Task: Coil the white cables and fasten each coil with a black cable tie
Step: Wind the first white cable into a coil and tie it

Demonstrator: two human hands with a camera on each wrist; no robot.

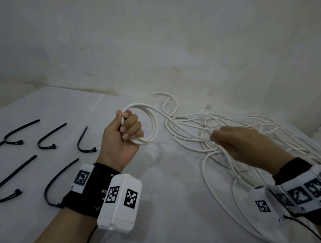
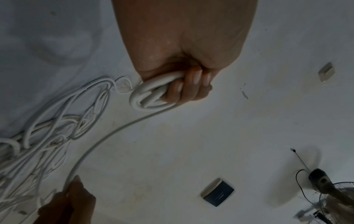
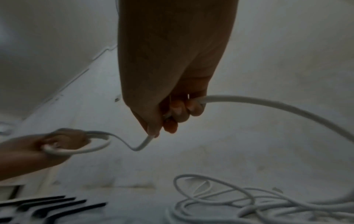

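White cable coil [image 1: 146, 124] gripped in left hand [image 1: 121, 137], right hand [image 1: 249, 144] fingers curled round the trailing strand [image 3: 268, 104]

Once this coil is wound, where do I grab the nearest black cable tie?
Pinch the nearest tie on its long straight tail, from above with the right hand. Its hooked head end lies beneath the left hand's wrist strap, and that hand grips the coil.

Head view looks forward and down over the table [image 1: 169, 198]; each wrist view sits close behind its fist. All 3 share the white cable [image 1: 183, 140] at 1 o'clock
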